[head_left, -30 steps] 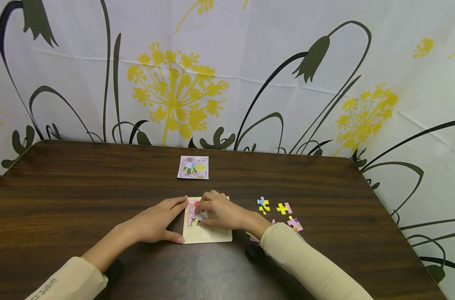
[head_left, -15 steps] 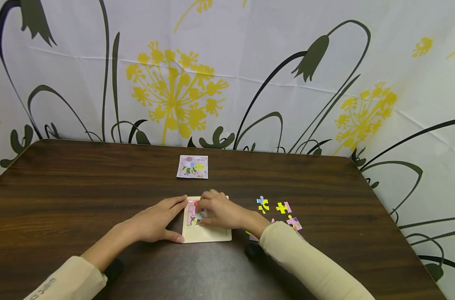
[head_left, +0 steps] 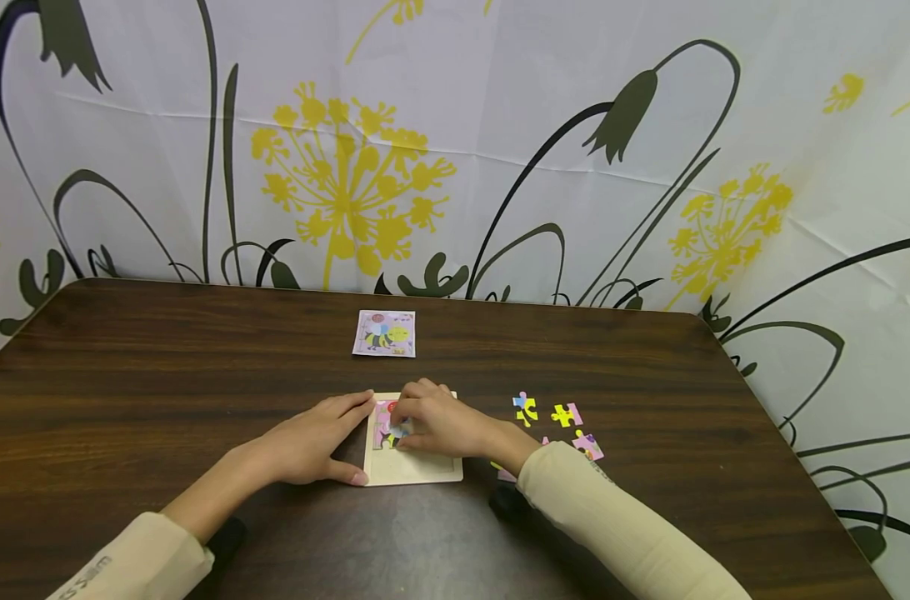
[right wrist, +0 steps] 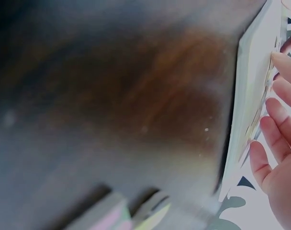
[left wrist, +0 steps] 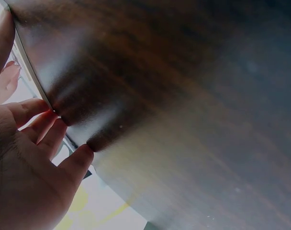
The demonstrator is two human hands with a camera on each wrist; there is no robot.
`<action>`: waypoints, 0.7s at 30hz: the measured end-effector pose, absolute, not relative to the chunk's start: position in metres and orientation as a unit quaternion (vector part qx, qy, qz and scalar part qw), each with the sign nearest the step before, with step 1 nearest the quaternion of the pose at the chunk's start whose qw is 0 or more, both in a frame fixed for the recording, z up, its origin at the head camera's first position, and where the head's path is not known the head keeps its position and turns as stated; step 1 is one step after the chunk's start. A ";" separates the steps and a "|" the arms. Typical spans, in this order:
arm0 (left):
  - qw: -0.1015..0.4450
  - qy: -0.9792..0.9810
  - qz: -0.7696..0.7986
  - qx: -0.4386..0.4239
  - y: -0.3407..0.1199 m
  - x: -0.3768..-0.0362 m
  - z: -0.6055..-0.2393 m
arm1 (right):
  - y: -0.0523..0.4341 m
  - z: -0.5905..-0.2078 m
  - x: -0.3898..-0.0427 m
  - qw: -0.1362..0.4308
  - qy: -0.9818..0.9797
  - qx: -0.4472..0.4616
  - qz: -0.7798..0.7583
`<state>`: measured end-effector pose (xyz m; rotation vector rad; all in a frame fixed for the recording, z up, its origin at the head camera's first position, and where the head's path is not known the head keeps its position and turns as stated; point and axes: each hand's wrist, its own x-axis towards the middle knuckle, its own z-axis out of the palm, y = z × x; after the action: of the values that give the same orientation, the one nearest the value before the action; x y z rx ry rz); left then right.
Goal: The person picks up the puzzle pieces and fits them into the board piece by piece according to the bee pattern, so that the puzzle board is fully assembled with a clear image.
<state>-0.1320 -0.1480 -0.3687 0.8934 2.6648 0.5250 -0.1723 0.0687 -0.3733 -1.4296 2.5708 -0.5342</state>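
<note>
A pale wooden puzzle tray (head_left: 417, 472) lies flat on the table, with jigsaw pieces (head_left: 382, 435) in its upper left part. My left hand (head_left: 312, 440) is spread along the tray's left side, fingertips by the top corner and thumb at the bottom corner. In the left wrist view, the fingers (left wrist: 52, 136) touch the tray's edge. Over the tray, my right hand (head_left: 447, 423) has bent fingers and seems to pinch a bluish-grey puzzle piece (head_left: 399, 431), mostly hidden beneath them. The right wrist view shows the right fingertips (right wrist: 257, 148) low against the tray.
Right of the tray lie several loose puzzle pieces (head_left: 526, 408), some partly hidden by my right sleeve (head_left: 612, 508). A bee picture card (head_left: 384, 333) lies beyond the tray. The brown table (head_left: 200, 358) ends at a flower-patterned cloth (head_left: 500, 167).
The pieces at the tray's left appear to shift very slightly under my right fingers. Both hands otherwise keep their places; the head view drifts a little.
</note>
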 end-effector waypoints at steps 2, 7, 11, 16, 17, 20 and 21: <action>0.142 0.923 0.181 0.309 -0.148 -0.132 -0.368 | 0.068 -0.373 -0.172 0.079 0.859 -0.473 -0.180; 0.143 0.923 0.180 0.308 -0.147 -0.132 -0.368 | 0.068 -0.373 -0.172 0.087 0.860 -0.467 -0.187; 0.141 0.923 0.183 0.308 -0.148 -0.132 -0.369 | 0.068 -0.373 -0.172 0.086 0.859 -0.467 -0.192; 0.138 0.923 0.184 0.310 -0.148 -0.131 -0.368 | 0.068 -0.374 -0.173 0.087 0.860 -0.463 -0.195; 0.138 0.923 0.183 0.310 -0.148 -0.131 -0.368 | 0.068 -0.375 -0.173 0.086 0.861 -0.462 -0.195; 0.137 0.923 0.183 0.310 -0.148 -0.131 -0.368 | 0.067 -0.375 -0.173 0.085 0.863 -0.459 -0.194; 0.137 0.923 0.183 0.310 -0.148 -0.131 -0.367 | 0.067 -0.375 -0.173 0.085 0.863 -0.459 -0.193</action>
<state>-0.1309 -0.1481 -0.3673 0.8970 2.6700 0.5296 -0.1728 0.0666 -0.3747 -1.3687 2.5746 -0.5767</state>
